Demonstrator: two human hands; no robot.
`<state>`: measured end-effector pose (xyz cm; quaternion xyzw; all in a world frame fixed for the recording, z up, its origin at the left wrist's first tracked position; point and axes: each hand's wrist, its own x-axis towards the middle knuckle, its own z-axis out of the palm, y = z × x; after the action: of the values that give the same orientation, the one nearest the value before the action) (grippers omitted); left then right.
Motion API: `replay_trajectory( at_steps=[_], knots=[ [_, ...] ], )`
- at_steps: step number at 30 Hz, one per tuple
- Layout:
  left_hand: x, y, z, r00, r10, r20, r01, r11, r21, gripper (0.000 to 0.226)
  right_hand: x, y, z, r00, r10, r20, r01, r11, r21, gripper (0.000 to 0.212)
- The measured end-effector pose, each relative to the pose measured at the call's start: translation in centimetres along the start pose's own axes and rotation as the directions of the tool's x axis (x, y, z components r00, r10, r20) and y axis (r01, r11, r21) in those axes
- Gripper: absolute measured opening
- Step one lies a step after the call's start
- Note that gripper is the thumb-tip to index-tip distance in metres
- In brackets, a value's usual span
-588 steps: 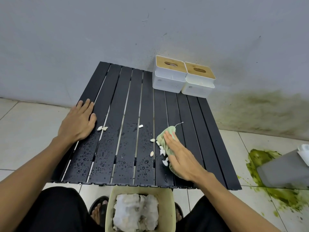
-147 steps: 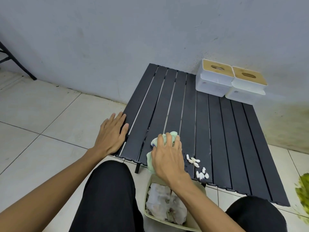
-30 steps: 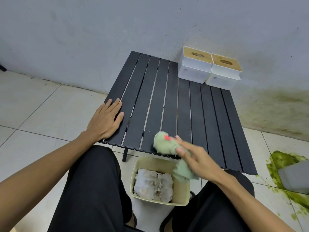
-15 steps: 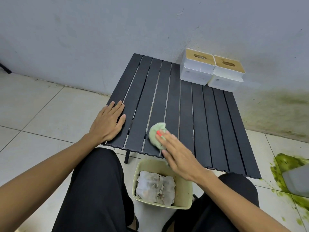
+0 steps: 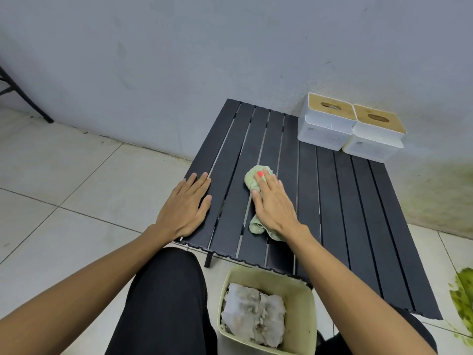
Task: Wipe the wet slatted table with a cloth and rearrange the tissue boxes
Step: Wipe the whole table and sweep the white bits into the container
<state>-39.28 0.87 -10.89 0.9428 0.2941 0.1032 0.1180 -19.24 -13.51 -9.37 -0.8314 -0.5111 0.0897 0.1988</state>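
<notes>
A: While the right hand (image 5: 275,206) lies on the green cloth (image 5: 252,179), how are its fingers?

B: Straight and close together, pressing flat on it, not curled round it. The cloth is bunched on the slatted table (image 5: 358,213), left of the middle, and one end sticks out beside the wrist.

A: And the left hand (image 5: 184,206)?

B: Flat on the table's near left corner, fingers straight and side by side, thumb apart, holding nothing.

A: The boxes?

B: Both are at the far right corner against the wall (image 5: 230,47). The left tissue box (image 5: 325,129) is just beside the right tissue box (image 5: 373,142).

A: Anything else?

B: A pale bin (image 5: 307,316) stands on the floor (image 5: 76,175) at the near edge, with crumpled paper (image 5: 253,313) inside. A green stain (image 5: 464,295) shows far right.
</notes>
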Motion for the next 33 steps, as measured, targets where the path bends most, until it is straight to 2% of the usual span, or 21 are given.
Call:
replay_trajectory(
  at_steps=[3, 8, 10, 13, 15, 17, 19, 21, 25, 33],
  knots=[
    [0.1, -0.2, 0.0, 1.0, 0.002, -0.006, -0.002, 1.0, -0.012, 0.068, 1.5, -1.5, 0.7, 0.999, -0.048, 0.025, 0.047, 0.999, 0.021, 0.054],
    [0.1, -0.3, 0.3, 1.0, 0.004, -0.022, -0.004, 1.0, -0.011, 0.067, -1.7, -2.8, 1.4, 0.943, -0.32, 0.09, 0.317, 0.948, 0.039, 0.055],
    [0.1, -0.3, 0.4, 1.0, 0.002, -0.025, -0.003, 1.0, -0.015, 0.068, -1.9, -2.7, 1.7, 0.941, -0.329, 0.077, 0.327, 0.944, 0.035, 0.055],
    [0.0, -0.4, 0.4, 1.0, 0.004, -0.025, -0.005, 1.0, -0.029, 0.068, 1.0, -3.0, 2.1, 0.976, -0.211, 0.042, 0.21, 0.977, 0.038, 0.055],
    [-0.2, -0.4, 0.1, 0.999, 0.002, -0.046, -0.007, 0.993, -0.115, 0.063, 4.0, -3.8, 2.3, 0.99, -0.134, 0.042, 0.133, 0.99, 0.042, 0.055],
    [-0.4, -0.4, -0.6, 0.995, -0.049, -0.087, 0.022, 0.956, -0.294, 0.057, 6.7, -4.8, 2.5, 0.993, -0.109, 0.047, 0.106, 0.993, 0.055, 0.054],
    [-0.5, -0.6, -1.5, 0.984, -0.134, -0.114, 0.066, 0.881, -0.469, 0.056, 8.6, -5.9, 2.8, 0.988, -0.139, 0.062, 0.134, 0.989, 0.068, 0.053],
    [-0.5, -1.2, -2.3, 0.974, -0.199, -0.109, 0.105, 0.822, -0.559, 0.056, 9.3, -6.9, 3.0, 0.978, -0.188, 0.091, 0.181, 0.98, 0.079, 0.053],
    [-0.7, -2.6, -3.1, 0.968, -0.229, -0.101, 0.125, 0.794, -0.595, 0.055, 8.1, -7.8, 3.3, 0.938, -0.319, 0.135, 0.311, 0.947, 0.075, 0.051],
    [-0.4, -3.6, -3.6, 0.968, -0.224, -0.114, 0.112, 0.791, -0.602, 0.052, 2.7, -10.4, 4.7, 0.795, -0.585, 0.161, 0.58, 0.81, 0.082, 0.051]
  ],
)
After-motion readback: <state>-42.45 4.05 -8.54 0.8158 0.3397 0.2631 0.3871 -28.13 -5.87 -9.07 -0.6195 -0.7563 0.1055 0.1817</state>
